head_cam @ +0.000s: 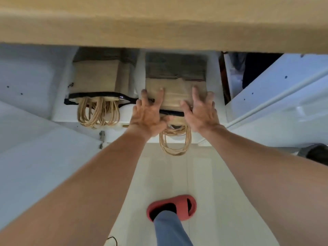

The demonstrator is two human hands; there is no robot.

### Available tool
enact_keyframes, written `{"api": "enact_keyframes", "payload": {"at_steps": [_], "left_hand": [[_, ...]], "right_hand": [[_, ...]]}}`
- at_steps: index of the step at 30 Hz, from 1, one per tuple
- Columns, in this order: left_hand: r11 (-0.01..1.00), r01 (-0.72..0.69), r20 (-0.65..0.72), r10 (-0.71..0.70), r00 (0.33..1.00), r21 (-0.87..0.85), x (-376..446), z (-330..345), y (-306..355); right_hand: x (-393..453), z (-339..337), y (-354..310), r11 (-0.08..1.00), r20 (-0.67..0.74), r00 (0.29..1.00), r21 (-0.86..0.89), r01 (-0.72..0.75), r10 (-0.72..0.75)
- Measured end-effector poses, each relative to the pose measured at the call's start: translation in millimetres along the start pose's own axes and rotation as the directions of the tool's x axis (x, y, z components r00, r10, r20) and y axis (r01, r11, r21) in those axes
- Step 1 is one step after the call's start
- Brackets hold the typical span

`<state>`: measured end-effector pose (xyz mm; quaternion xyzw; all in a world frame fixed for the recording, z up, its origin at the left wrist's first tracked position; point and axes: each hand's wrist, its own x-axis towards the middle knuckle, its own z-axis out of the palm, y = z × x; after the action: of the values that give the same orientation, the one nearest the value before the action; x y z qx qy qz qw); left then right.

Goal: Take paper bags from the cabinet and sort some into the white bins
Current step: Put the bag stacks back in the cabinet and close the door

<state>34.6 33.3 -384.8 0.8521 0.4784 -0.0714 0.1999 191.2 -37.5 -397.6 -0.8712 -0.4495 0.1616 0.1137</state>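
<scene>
Red slipper (172, 206) and blue trouser leg (170, 229) nearest, on pale floor (204, 174). Further out, left hand (149, 114) clasping the front of the paper bags (177, 93), fingers on top, thumb beneath near the twine handles (175, 144). Right hand (200, 110) spread flat on the same stack, gripping nothing. Stack lying in a black-rimmed white bin (175, 113) inside the open cabinet (56, 112). Second bin (95, 94) just left, likewise filled. Farthest, wooden countertop (159, 23).

Tan wooden countertop (159, 23) overhead; pale tiled floor (168, 174) (glossy) below
</scene>
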Motion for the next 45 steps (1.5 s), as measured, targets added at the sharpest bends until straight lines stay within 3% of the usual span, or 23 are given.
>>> {"api": "enact_keyframes", "payload": {"at_steps": [7,10,12,17,20,26,30,35,39,45], "left_hand": [[0.920,0.080,-0.160,-0.019,0.987,0.384,37,5,14],[0.872,0.077,-0.142,-0.009,0.990,0.484,41,-6,19],[0.889,0.087,-0.108,-0.043,0.993,0.450,40,-7,18],[0.986,0.064,-0.070,-0.054,0.996,0.151,4,-20,-2],[0.993,0.087,-0.078,-0.081,0.994,0.079,-61,-33,-18],[0.957,0.290,-0.108,-0.291,0.951,-0.020,-236,-86,-63],[0.952,0.303,-0.207,-0.305,0.929,-0.043,-334,-136,-104],[0.901,0.430,-0.316,-0.426,0.848,-0.059,-449,-178,-174],[0.856,0.513,-0.374,-0.497,0.783,-0.063,-529,-179,-220],[0.786,0.617,-0.318,-0.596,0.738,-0.040,-622,-140,-257]], "right_hand": [[42,3,-8,0.999,-0.036,0.999,-0.044,-0.017,0.016],[47,-2,-9,0.997,0.004,1.000,-0.065,-0.030,0.030],[44,-4,-10,0.995,0.017,0.998,-0.080,-0.062,0.063],[-3,-11,-25,0.991,0.042,0.997,-0.117,-0.061,0.066],[-60,-24,-34,0.988,0.121,0.992,-0.151,-0.016,0.035],[-208,-76,-99,0.993,0.236,0.971,-0.116,-0.004,0.032],[-294,-110,-172,0.989,0.264,0.957,-0.053,0.139,-0.120],[-385,-116,-269,0.944,0.265,0.910,0.000,0.331,-0.319],[-447,-102,-334,0.896,0.300,0.850,0.037,0.443,-0.433],[-515,-78,-373,0.820,0.355,0.752,0.081,0.566,-0.555]]}}
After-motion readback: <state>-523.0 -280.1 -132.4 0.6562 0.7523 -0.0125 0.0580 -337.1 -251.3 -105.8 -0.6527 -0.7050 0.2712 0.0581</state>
